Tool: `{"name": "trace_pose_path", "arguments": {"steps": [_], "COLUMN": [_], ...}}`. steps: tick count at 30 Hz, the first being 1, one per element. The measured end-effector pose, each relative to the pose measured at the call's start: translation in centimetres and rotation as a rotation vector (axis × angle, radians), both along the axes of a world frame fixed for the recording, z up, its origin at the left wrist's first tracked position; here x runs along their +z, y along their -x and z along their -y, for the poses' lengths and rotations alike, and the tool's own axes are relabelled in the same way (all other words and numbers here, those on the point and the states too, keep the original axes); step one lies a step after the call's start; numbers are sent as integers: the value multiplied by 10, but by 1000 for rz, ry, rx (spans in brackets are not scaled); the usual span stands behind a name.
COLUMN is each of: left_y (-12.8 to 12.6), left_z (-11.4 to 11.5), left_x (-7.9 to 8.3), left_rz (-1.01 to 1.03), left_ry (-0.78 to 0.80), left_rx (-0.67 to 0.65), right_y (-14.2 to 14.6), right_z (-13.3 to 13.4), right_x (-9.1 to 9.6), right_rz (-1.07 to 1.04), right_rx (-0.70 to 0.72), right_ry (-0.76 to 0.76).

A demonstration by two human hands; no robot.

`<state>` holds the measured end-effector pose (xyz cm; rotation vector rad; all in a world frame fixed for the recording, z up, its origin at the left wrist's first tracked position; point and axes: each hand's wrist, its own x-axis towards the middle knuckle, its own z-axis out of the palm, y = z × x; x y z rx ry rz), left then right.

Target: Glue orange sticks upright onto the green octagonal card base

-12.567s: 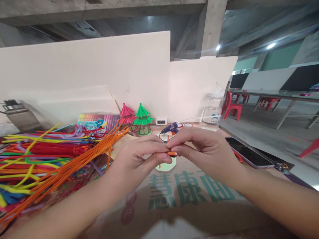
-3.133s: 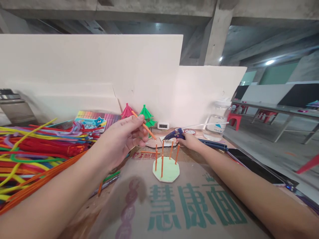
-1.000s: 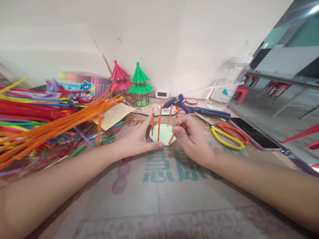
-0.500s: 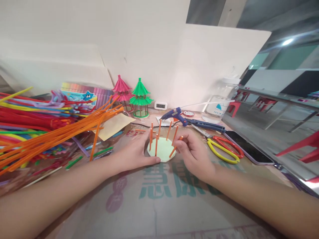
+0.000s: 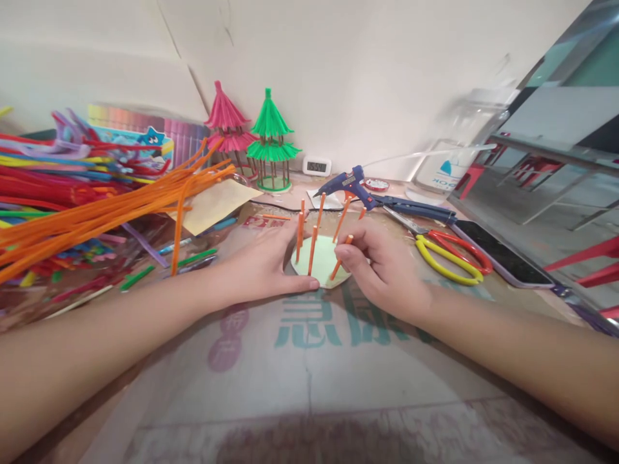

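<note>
A pale green disc (image 5: 322, 261) lies on the work surface, with several short orange sticks (image 5: 312, 252) standing up near its rim. My left hand (image 5: 261, 258) curves round the disc's left side, its thumb at the near edge and its fingers behind the left sticks. Between the thumb and fingers of my right hand (image 5: 389, 267) is another orange stick (image 5: 334, 271), pinched near its top. It leans, with its lower end at the disc's right front edge; I cannot tell whether it is fixed there. My right fingers partly cover the disc's right side.
Behind the disc are a blue glue gun (image 5: 351, 185), a small clock (image 5: 316, 166) and green (image 5: 272, 151) and pink (image 5: 226, 113) pavilion models. Scissors (image 5: 449, 261) and a phone (image 5: 503, 253) lie right. Orange pipe cleaners (image 5: 111, 219) pile up left; a clear jar (image 5: 445, 164) stands at back right.
The view has tilted downward, so everything sits higher in the picture. Both hands keep their places at the disc, and the right-hand stick stands slightly steeper.
</note>
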<state>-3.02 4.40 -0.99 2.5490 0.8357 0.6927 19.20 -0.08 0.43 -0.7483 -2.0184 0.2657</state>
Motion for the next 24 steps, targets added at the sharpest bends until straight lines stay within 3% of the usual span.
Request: {"name": "trace_pose_path", "arguments": {"steps": [24], "left_y": [-3], "left_z": [-2], "left_x": [2], "left_rz": [-9], "left_ry": [7], "left_rx": [-7], "right_y": [0], "right_z": [-2], "right_x": [-4], "right_rz": [25], "right_rx": [-34], "right_ry": [3]}}
